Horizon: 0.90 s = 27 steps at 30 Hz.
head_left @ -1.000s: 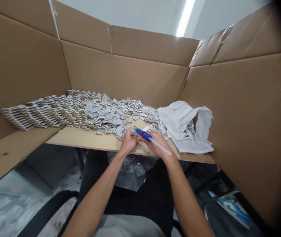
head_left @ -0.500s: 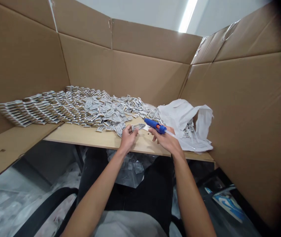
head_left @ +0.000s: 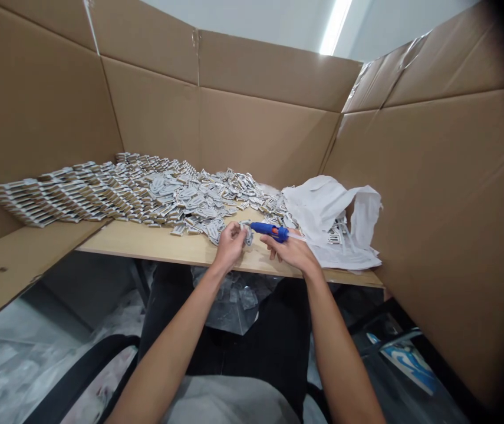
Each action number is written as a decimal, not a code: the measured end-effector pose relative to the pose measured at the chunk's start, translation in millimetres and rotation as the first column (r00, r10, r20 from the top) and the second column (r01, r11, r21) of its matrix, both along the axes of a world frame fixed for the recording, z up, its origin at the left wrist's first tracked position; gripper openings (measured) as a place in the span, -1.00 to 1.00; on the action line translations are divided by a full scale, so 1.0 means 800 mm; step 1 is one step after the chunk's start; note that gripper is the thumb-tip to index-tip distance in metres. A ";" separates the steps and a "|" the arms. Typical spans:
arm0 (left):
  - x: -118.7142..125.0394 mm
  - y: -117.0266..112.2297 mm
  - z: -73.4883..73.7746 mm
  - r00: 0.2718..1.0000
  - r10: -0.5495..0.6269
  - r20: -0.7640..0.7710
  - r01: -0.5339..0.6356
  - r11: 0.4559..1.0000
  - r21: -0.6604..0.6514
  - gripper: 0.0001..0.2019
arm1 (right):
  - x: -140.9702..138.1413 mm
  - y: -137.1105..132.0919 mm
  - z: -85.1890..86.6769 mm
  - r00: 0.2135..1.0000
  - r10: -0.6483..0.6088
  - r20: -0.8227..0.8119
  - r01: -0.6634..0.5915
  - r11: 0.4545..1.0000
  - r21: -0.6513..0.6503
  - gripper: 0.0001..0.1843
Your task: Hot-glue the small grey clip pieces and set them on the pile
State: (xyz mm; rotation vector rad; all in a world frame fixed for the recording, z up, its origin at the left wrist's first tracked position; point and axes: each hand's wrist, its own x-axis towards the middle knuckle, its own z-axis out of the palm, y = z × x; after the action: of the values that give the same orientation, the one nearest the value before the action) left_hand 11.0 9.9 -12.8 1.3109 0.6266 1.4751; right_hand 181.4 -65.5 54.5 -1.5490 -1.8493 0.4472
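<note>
My left hand (head_left: pixel 229 244) pinches a small grey-white flat piece (head_left: pixel 247 231) just above the wooden table (head_left: pixel 158 247). My right hand (head_left: pixel 293 252) grips a blue glue gun (head_left: pixel 269 230) with a clear glue stick at its rear; its nozzle points left at the piece in my left hand. A large spread of the same grey-white pieces (head_left: pixel 167 194) lies behind my hands, and neat rows of stacked ones (head_left: pixel 52 197) run off to the left.
A crumpled white plastic bag (head_left: pixel 335 221) with more pieces lies at the right of the table. Cardboard walls (head_left: pixel 256 123) enclose the table on three sides. Below the table edge are my dark-trousered lap, a clear plastic bag (head_left: pixel 234 306) and a chair arm.
The glue gun swung away to the right half a second ago and has now come back left, its nozzle again at the piece held in my left hand.
</note>
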 end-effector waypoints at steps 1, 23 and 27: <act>0.000 0.000 -0.001 1.000 -0.002 -0.001 0.002 1.000 -0.001 -0.66 | 0.000 0.001 -0.001 1.000 0.002 0.000 -0.002 1.000 0.003 -0.39; -0.001 0.002 -0.005 0.999 0.026 -0.044 -0.025 0.999 0.023 -0.72 | 0.000 0.006 -0.004 0.995 -0.004 0.097 -0.001 0.999 0.049 -0.46; -0.002 0.004 -0.007 0.998 0.031 -0.059 -0.029 0.999 0.040 -0.74 | 0.000 0.008 -0.006 0.994 -0.010 0.105 0.005 0.999 0.049 -0.47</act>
State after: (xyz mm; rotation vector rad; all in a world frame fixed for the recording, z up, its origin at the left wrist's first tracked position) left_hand 9.4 13.3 -18.5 1.3853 0.6619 1.4837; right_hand 181.7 -59.0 49.5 -1.5727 -1.9189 0.3209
